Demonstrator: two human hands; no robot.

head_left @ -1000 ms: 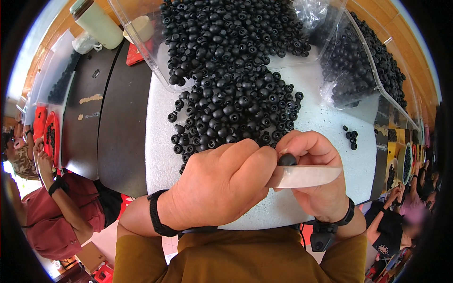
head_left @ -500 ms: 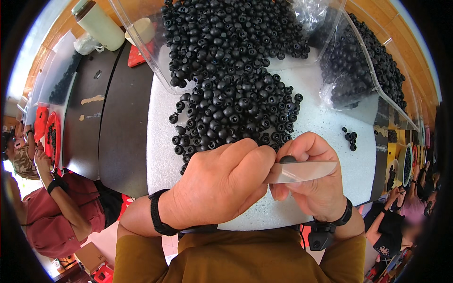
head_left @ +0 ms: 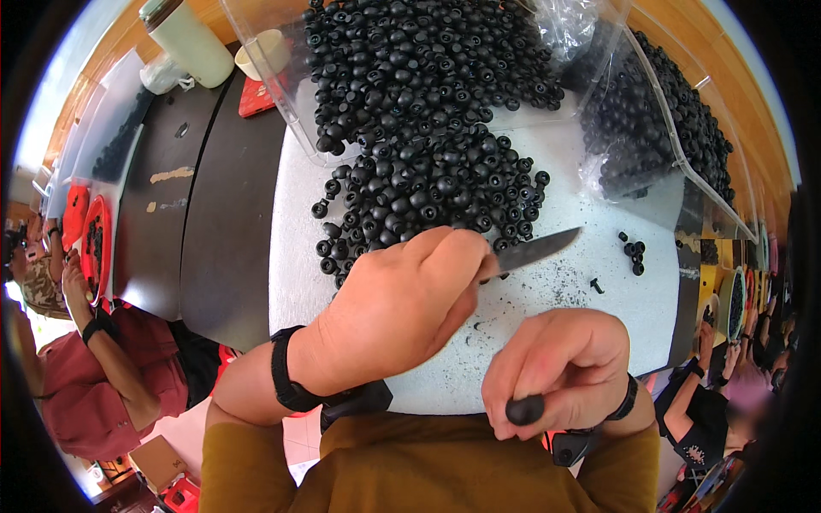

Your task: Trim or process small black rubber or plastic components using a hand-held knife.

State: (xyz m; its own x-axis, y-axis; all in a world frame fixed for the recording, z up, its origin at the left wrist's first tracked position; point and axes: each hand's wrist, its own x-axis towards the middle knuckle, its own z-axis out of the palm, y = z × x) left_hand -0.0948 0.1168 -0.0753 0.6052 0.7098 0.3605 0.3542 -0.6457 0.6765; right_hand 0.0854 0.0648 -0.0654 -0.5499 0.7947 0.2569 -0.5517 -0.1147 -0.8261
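Head view: from where I stood, a dark tabletop [head_left: 231, 248] carried a white foam sheet [head_left: 569, 179], with a clear plastic bin [head_left: 295, 128] behind a loose heap of black knobs [head_left: 436, 188]. The left hand [head_left: 398, 308] had its grip clamped around a knife [head_left: 539, 250], blade angled over the sheet; the right hand [head_left: 569, 359] pinched one round black knob [head_left: 525, 410] in its grip, near the sheet's front edge. A T-shaped black scrap [head_left: 596, 285] lay beyond.
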